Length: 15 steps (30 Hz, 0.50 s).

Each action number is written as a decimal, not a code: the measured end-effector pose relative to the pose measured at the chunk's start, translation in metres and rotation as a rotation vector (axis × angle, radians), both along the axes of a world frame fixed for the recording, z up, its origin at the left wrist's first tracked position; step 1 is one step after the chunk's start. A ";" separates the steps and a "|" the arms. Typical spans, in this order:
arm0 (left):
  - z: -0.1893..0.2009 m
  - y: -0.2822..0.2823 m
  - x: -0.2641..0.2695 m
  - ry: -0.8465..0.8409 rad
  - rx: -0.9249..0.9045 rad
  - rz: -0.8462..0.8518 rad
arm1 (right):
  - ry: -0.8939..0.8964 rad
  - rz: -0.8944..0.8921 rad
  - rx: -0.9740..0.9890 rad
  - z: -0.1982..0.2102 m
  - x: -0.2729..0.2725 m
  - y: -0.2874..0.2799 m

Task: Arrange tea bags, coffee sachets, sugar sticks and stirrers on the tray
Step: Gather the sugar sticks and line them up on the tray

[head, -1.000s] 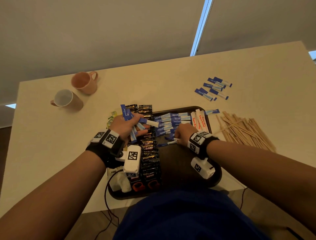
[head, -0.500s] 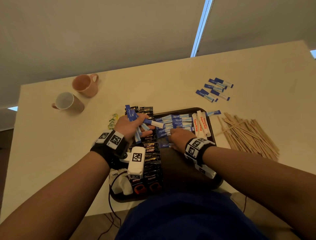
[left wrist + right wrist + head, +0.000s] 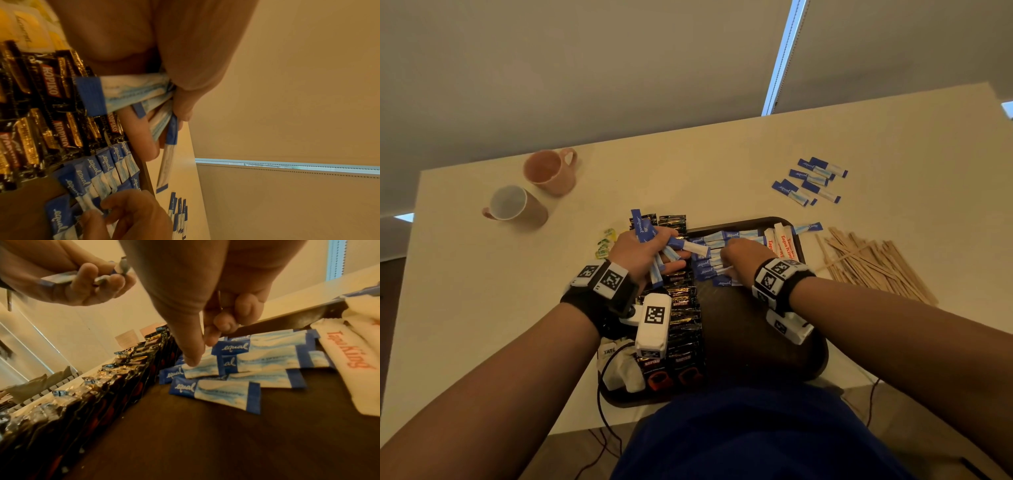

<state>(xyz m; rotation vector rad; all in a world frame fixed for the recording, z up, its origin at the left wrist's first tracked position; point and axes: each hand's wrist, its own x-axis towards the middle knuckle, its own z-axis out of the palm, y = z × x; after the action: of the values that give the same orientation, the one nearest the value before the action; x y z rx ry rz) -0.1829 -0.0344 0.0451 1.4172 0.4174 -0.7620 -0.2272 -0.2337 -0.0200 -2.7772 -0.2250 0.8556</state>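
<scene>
Blue sugar sticks lie in an overlapping row at the far end of the dark tray, between a long line of black coffee sachets on its left and white sachets with red print on its right. The right hand reaches in over the tray, palm down, wrist bent; its thumb presses one stick in the row against a fingertip, the other fingers curled under. The left hand hovers over the coffee line, forearm angled in from the near left, fingers wrapped round a fanned bunch of sugar sticks that juts out above and below the fist. Tea bags sit at the tray's near left corner. Out on the table, more blue sticks lie far right, wooden stirrers heap beside the tray, and two mugs stand far left.
</scene>
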 end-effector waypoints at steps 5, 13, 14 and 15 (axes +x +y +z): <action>-0.001 0.001 0.000 -0.002 -0.003 0.009 | 0.051 0.010 0.006 -0.007 -0.018 -0.012; -0.003 -0.002 -0.001 -0.004 0.004 0.005 | 0.012 0.085 0.004 -0.019 -0.023 -0.002; -0.003 -0.002 -0.001 -0.003 0.001 0.006 | -0.001 0.094 0.007 -0.020 -0.022 0.000; -0.003 -0.002 -0.001 -0.002 -0.001 0.006 | -0.012 0.098 0.006 -0.021 -0.021 0.001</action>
<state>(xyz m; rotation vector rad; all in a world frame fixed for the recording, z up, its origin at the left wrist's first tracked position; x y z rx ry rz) -0.1838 -0.0362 0.0425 1.4148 0.4193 -0.7561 -0.2480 -0.2324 -0.0408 -2.7865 -0.3678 0.8597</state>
